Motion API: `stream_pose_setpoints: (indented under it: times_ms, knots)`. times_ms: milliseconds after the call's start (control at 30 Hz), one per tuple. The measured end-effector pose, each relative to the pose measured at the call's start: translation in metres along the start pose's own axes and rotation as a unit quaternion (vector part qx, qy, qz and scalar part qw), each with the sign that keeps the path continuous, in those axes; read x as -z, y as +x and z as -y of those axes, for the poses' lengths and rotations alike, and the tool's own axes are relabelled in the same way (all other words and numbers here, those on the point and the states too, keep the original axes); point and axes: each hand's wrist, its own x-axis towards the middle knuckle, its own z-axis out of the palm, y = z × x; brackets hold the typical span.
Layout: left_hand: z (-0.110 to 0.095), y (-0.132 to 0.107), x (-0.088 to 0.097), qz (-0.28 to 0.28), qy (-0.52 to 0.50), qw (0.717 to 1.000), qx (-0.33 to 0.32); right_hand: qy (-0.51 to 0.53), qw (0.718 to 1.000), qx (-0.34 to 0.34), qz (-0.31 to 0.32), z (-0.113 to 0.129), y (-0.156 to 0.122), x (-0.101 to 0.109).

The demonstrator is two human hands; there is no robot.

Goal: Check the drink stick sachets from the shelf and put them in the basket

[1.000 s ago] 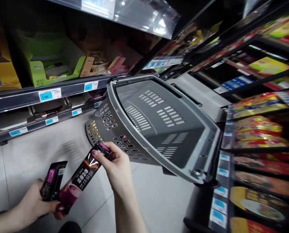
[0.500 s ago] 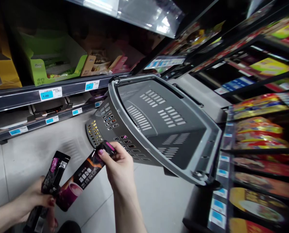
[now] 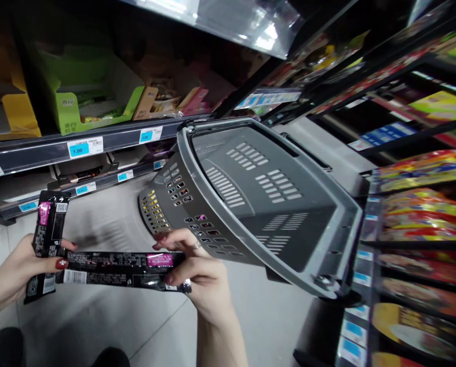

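My left hand is closed around an upright black drink sachet with a pink patch and a small square code. Its thumb also presses on the left end of a second drink sachet, which lies level and shows a barcode and small print. The right end of that level sachet is pinched in my right hand, a ring on one finger. Just beyond my right hand stands a grey plastic shopping basket, tilted, with slots in its walls. Through the slots some coloured items show, too small to name.
On the left shelf are a green carton, a yellow carton and price tags. Packaged foods line the shelf on the right. A shelf edge juts out overhead. Pale floor tiles lie below.
The level sachet has been turned from slanted, cup picture showing, to horizontal with its printed back showing. My left hand has risen and moved left with the upright sachet.
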Motion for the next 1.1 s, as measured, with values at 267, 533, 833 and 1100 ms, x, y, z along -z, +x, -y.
stream_pose_setpoints:
  times_ms: [267,533,833,1100]
  knots:
    - [-0.0016,-0.0027,-0.0058,-0.056,0.022,0.998,-0.007,-0.017,0.999,0.007,0.03,-0.0011,-0.0015,0.0017]
    - [-0.0051,-0.0001,-0.0075,-0.057,-0.001,0.998,-0.009,-0.046,0.998,0.019,0.026,0.0015,-0.0015,-0.0001]
    - [-0.0028,0.0033,-0.0049,-0.042,-0.011,0.999,-0.006,-0.051,0.999,-0.004,0.005,0.0031,-0.0023,-0.0015]
    - [-0.0021,0.0041,-0.0018,-0.037,-0.019,0.999,0.009,-0.059,0.998,-0.011,0.004,0.0049,-0.0012,-0.0027]
